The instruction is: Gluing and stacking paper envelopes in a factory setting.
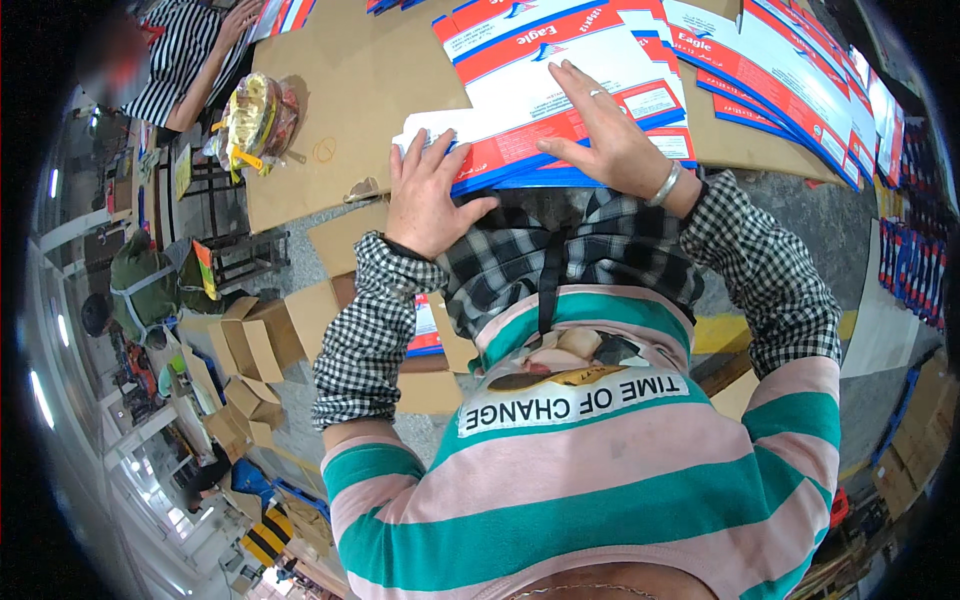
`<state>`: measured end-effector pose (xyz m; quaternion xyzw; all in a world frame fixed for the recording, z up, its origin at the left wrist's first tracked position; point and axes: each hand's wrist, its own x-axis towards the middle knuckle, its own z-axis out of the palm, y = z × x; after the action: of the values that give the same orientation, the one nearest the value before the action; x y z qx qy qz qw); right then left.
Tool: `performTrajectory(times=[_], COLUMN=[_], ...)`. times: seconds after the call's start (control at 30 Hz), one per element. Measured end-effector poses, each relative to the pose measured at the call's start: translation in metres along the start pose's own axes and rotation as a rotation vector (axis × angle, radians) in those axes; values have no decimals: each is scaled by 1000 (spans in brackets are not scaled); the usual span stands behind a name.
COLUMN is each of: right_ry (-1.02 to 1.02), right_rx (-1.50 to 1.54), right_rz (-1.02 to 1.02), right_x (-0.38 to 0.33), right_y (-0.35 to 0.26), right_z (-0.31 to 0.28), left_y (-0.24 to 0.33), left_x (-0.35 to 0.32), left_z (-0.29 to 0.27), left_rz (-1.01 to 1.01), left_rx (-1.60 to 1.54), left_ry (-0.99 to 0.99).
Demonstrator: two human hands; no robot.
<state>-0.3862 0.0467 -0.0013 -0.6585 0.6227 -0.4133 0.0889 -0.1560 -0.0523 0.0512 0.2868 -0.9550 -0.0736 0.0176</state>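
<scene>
A flat printed carton [545, 85] in white, red and blue lies in front of me at the table's near edge. My left hand [428, 195] rests on its left end, with the fingertips on the white flap and the fingers apart. Farther right, my right hand [615, 140] lies across the carton's printed face, fingers stretched out and thumb spread away. A ring and a bracelet are on that hand. More flat cartons of the same kind show beneath and just beyond this one. Neither hand is closed round anything.
Overlapping flat cartons [790, 70] fan out along the table's right side. A bundle in clear plastic with yellow [250, 125] sits on the brown tabletop [350, 70]. A person in a striped top [180, 55] is at the far left. Open cardboard boxes [262, 340] stand lower left.
</scene>
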Motion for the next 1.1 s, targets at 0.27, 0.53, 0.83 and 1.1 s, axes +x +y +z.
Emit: performTrajectory(times=[0.27, 0.53, 0.83, 1.1], right_ry=[37, 339, 654, 926], right_rx=[194, 443, 325, 314], right_rz=[54, 186, 206, 313], right_x=[2, 22, -2, -42], right_y=[-25, -48, -43, -24], right_z=[-32, -118, -165, -208], left_y=[-4, -6, 2, 10], left_x=[-13, 10, 27, 51], left_z=[-32, -90, -126, -157], left_rz=[104, 180, 162, 108], left_rx=[5, -146, -89, -128], left_ry=[31, 14, 84, 274])
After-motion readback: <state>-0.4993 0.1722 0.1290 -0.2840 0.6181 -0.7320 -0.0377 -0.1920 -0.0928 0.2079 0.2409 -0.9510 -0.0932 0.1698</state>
